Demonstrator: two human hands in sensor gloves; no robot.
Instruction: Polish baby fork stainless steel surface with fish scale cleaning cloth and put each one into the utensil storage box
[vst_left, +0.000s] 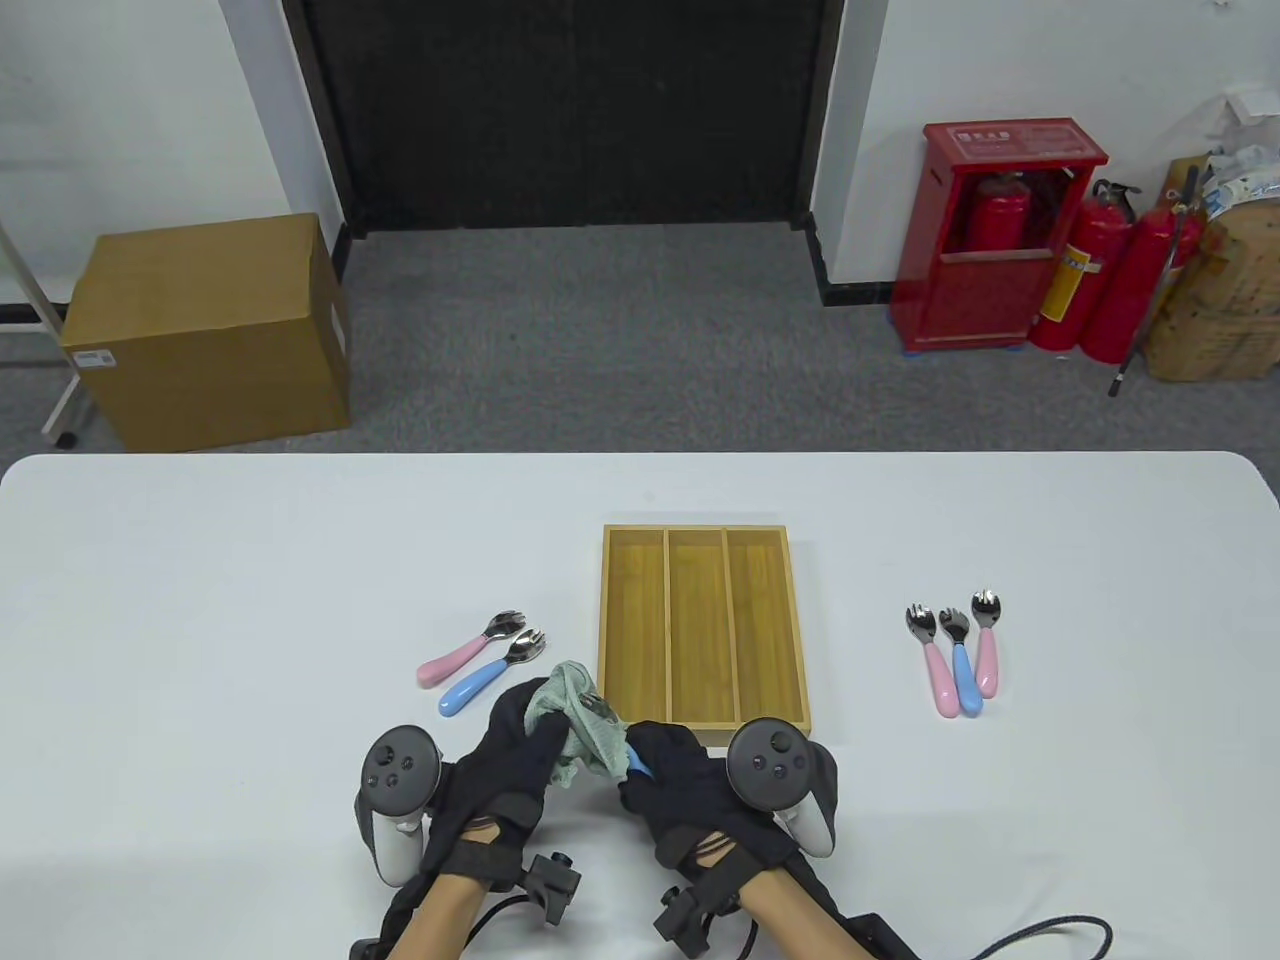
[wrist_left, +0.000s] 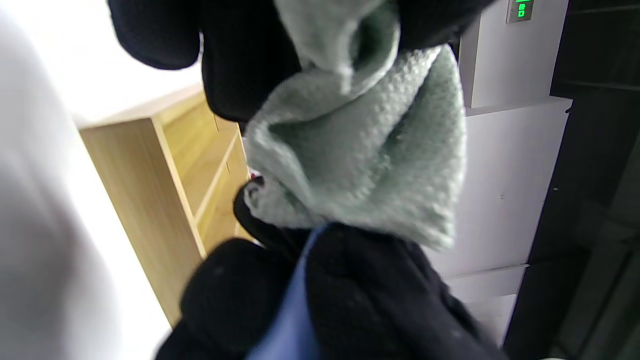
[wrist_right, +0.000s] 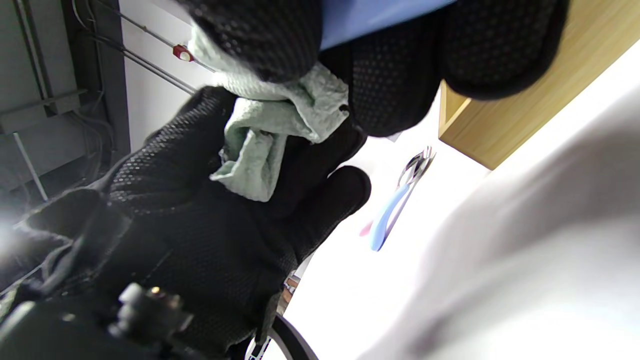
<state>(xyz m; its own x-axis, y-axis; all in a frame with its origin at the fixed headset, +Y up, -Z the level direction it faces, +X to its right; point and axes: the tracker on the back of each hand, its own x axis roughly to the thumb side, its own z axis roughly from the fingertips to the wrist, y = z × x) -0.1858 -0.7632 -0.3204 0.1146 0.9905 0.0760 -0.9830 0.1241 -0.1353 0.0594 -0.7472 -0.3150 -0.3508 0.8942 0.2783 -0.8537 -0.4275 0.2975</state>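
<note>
Pale green cloth (vst_left: 578, 728) bunched in our left hand (vst_left: 510, 765), fingers curled round it and wrapped over a fork's head. Our right hand (vst_left: 690, 790) pinches that fork's blue handle (vst_left: 636, 768), just before the wooden box (vst_left: 702, 630) on the counter (vst_left: 200, 600).

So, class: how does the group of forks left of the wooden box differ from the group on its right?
The left group has two forks; the right group has three. The left forks lie slanted; the right ones lie nearly straight, heads away from the person. Both mix pink and blue handles and lie on the table beside the box.
</note>
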